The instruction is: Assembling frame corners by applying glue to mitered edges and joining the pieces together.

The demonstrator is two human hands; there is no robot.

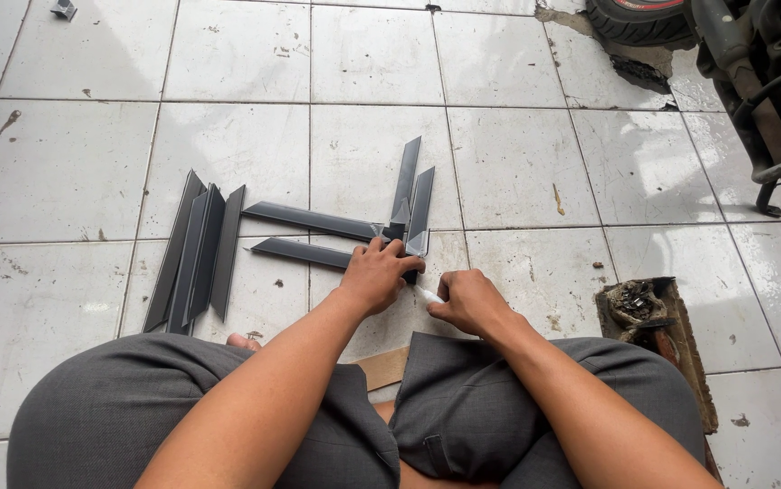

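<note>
The floor tiles [535,163] are white with thin dark lines between them (and some little brown spots). The long metal strips [196,254] are dark grey and a bit shiny. The shorts [490,398] are grey. The wood piece [383,368] is light brown. The tyre [637,20] is black with a red rim.

soft, even daylight fills the scene, bright without harsh edges. the glossy white ceramic floor tiles [508,163] throw pale glare patches at the upper right and a fainter one at the left. shadows under the dark grey angled metal strips [199,254] are thin and diffuse. focus is sharp throughout; the wide lens bows grout lines near the edges.
</note>
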